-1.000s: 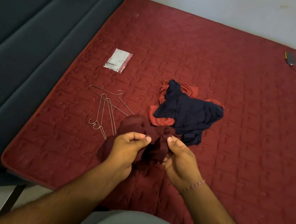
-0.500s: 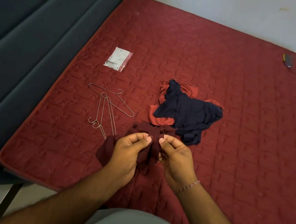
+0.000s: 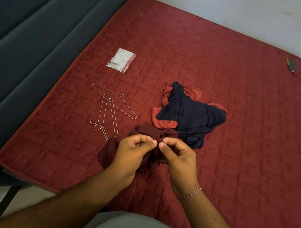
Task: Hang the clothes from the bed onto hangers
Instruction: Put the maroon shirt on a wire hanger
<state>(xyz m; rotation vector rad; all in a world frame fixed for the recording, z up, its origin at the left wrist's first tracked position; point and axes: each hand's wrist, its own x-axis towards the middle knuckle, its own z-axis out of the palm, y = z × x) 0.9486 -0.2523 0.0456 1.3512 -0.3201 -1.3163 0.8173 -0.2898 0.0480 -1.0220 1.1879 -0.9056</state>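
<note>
A bunched maroon garment point(image 3: 144, 132) lies on the red quilted bed point(image 3: 209, 64) in front of me. My left hand point(image 3: 130, 155) and my right hand point(image 3: 178, 159) both pinch its cloth, thumbs and fingertips almost meeting at the middle. Beyond it a navy garment point(image 3: 193, 115) lies crumpled on top of an orange-red one point(image 3: 161, 123). Three thin wire hangers point(image 3: 108, 106) lie flat to the left of the clothes; the maroon cloth covers the ends of two.
A white and red packet point(image 3: 121, 59) lies further back on the bed. A small dark device with a cable point(image 3: 292, 65) sits at the far right corner. A dark blue upholstered sofa point(image 3: 31, 40) runs along the left. The bed's near left corner is close to the floor.
My two hands have drawn closer together on the maroon garment, gathering it into a smaller bunch. More of the hangers now shows.
</note>
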